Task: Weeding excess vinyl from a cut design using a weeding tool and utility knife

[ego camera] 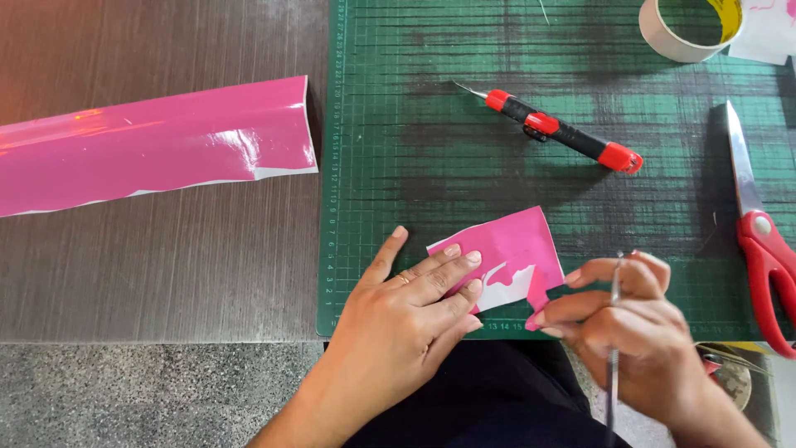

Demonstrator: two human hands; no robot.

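At the far left of the frame, a long strip of glossy pink vinyl (157, 141) lies curled on the dark wooden surface (166, 274), its right end lifting into an arch just beside the edge of the green cutting mat (431, 141).

Lower centre, the left hand (398, 323) rests flat with its fingers pressed together on a small piece of pink vinyl (514, 249), pinning it to the mat; part of the pink layer looks peeled away, showing white backing.

Above that piece, well apart from both hands, a red and black craft knife (555, 129) lies with its blade bared and pointing toward the upper left.

Lower right of centre, the right hand (630, 323) is closed round a thin metal tool (613, 348), probably tweezers, though blur hides its tip. Its fingertips touch the lower right corner of the small piece.

At the upper right sits a roll of tape (680, 37); at the right edge lie red-handled scissors (759, 232).

As a judgement, the thin film could tear or stretch if the tool pulls too sharply while the left hand holds it fast, and the pointed tool works close to the left fingertips. The exposed knife blade could catch a sleeve reaching across.
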